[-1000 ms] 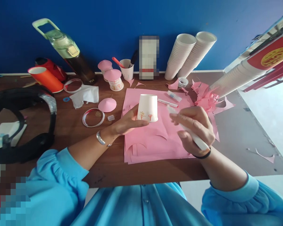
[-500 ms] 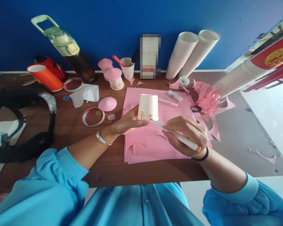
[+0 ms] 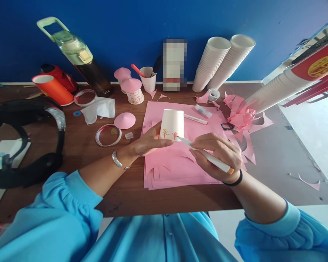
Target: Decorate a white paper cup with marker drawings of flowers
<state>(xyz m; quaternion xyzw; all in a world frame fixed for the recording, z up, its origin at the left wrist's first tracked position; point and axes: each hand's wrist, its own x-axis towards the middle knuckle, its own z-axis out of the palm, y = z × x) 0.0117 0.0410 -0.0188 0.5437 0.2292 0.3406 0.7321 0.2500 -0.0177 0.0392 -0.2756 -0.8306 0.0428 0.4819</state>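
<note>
An upside-down white paper cup (image 3: 172,122) is held by my left hand (image 3: 150,141), thumb across its lower front. Two small flowers, one orange-brown and one red, are drawn near its rim. My right hand (image 3: 218,154) is closed around a white marker (image 3: 214,161) with an orange end, its tip at the cup beside the red flower. Beneath both hands lie pink paper sheets (image 3: 177,171). Another white marker (image 3: 196,119) rests on the sheets, near a small tube (image 3: 203,111).
Behind stand pink-roofed cups (image 3: 131,87), a cup of pens (image 3: 148,83) and stacked paper cups (image 3: 211,63). Pink scraps (image 3: 240,116) lie to the right. On the left are a tape roll (image 3: 108,135), a pink cone (image 3: 125,120), a bottle (image 3: 90,69) and a black headset (image 3: 60,145).
The marker tip in my right hand has shifted slightly to the right and up along the cup, beside the red flower. My left hand and the cup have hardly moved.
</note>
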